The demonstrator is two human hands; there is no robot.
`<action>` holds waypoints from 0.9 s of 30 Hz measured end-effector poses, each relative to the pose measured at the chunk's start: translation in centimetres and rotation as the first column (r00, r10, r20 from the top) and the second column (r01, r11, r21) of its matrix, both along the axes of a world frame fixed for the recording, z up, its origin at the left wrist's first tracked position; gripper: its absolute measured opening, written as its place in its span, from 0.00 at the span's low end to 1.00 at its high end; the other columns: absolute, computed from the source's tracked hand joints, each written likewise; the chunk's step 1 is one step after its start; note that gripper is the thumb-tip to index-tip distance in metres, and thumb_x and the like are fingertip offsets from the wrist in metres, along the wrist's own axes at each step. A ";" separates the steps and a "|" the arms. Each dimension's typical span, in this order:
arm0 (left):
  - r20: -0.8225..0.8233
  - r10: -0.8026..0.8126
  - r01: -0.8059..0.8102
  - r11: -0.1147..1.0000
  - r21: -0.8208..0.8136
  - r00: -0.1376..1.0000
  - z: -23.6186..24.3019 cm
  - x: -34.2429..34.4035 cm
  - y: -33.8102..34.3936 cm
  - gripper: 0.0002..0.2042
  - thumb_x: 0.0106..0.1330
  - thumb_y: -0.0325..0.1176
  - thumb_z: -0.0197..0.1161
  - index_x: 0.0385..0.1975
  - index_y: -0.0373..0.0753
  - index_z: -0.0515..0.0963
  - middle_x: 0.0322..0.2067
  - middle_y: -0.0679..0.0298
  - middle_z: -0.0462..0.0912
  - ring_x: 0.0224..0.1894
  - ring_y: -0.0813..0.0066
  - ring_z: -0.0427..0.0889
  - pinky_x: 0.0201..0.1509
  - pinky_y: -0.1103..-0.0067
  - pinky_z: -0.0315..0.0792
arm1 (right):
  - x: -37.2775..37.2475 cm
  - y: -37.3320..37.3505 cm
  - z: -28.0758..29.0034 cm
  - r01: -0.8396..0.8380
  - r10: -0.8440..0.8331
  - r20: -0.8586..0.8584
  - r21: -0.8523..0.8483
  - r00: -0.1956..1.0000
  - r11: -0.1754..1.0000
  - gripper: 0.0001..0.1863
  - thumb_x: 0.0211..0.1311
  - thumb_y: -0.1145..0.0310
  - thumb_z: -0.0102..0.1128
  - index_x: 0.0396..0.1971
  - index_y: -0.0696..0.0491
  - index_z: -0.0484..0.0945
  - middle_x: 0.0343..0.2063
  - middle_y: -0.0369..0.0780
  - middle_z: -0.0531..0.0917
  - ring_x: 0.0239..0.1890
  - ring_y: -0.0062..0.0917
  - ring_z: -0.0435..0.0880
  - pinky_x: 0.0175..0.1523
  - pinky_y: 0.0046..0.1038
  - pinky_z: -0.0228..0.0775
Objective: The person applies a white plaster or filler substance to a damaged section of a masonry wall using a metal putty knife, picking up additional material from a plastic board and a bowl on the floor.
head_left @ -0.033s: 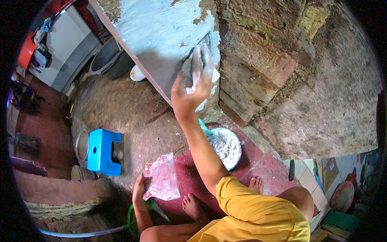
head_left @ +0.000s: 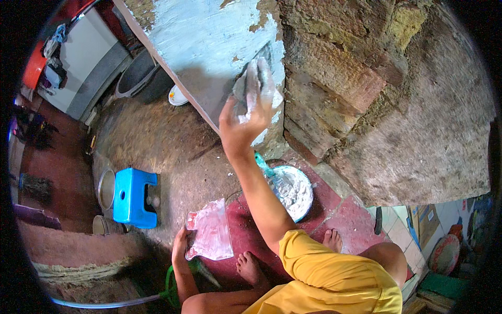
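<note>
My right hand (head_left: 250,102), its fingers coated in white paste, grips a flat putty scraper (head_left: 265,53). The blade lies against the white-plastered wall face (head_left: 209,34), close to its right-hand edge. Fingers and paste cover most of the tool. Low on the left, my left hand (head_left: 180,242) is closed on the edge of a thin, flat plate (head_left: 210,230) smeared with white paste. A round tub of white putty (head_left: 299,192) stands on the red floor under my right forearm, with a turquoise handle (head_left: 263,164) sticking up at its rim.
A blue plastic stool (head_left: 130,199) stands to the left. Bare brickwork (head_left: 334,78) and a rough grey wall (head_left: 418,131) fill the right. Behind the plastered wall sit a dark basin (head_left: 137,73) and a white plate (head_left: 178,96). A green hose (head_left: 168,285) lies near my left forearm.
My right hand and the putty scraper have shifted very slightly to the left along the wall. My left hand and the smeared plate stay where they were.
</note>
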State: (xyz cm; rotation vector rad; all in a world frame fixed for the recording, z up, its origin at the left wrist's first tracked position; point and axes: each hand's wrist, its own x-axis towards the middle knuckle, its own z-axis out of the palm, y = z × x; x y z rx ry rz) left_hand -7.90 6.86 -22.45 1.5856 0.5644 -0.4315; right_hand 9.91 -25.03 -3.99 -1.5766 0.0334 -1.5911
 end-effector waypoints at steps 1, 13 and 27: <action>-0.025 0.008 -0.007 1.000 0.004 1.000 0.2 0.0 -0.2 0.12 0.55 0.37 0.48 0.30 0.35 0.72 0.24 0.69 0.73 0.24 0.81 0.69 0.28 0.84 0.64 | -0.4 0.4 0.1 -0.006 0.006 -0.019 0.006 1.000 1.000 0.25 0.46 0.74 0.47 0.50 0.55 0.63 0.49 0.50 0.64 0.50 0.43 0.65 0.52 0.33 0.59; -0.080 -0.047 0.052 0.997 0.052 0.996 2.7 0.1 -2.1 0.11 0.56 0.34 0.45 0.31 0.35 0.72 0.27 0.69 0.74 0.26 0.81 0.71 0.32 0.84 0.65 | -1.4 -1.6 0.4 0.062 -0.059 -0.029 0.103 0.998 0.993 0.23 0.44 0.78 0.45 0.45 0.59 0.68 0.47 0.47 0.69 0.50 0.40 0.66 0.53 0.35 0.54; -0.115 0.007 -0.008 1.000 -0.001 0.993 2.7 -0.2 -2.6 0.13 0.56 0.35 0.45 0.34 0.35 0.72 0.28 0.69 0.74 0.28 0.81 0.70 0.35 0.85 0.63 | -2.1 -1.2 -0.8 -0.035 0.034 0.048 0.013 0.998 0.999 0.21 0.45 0.78 0.46 0.44 0.58 0.69 0.44 0.50 0.70 0.47 0.41 0.69 0.49 0.35 0.59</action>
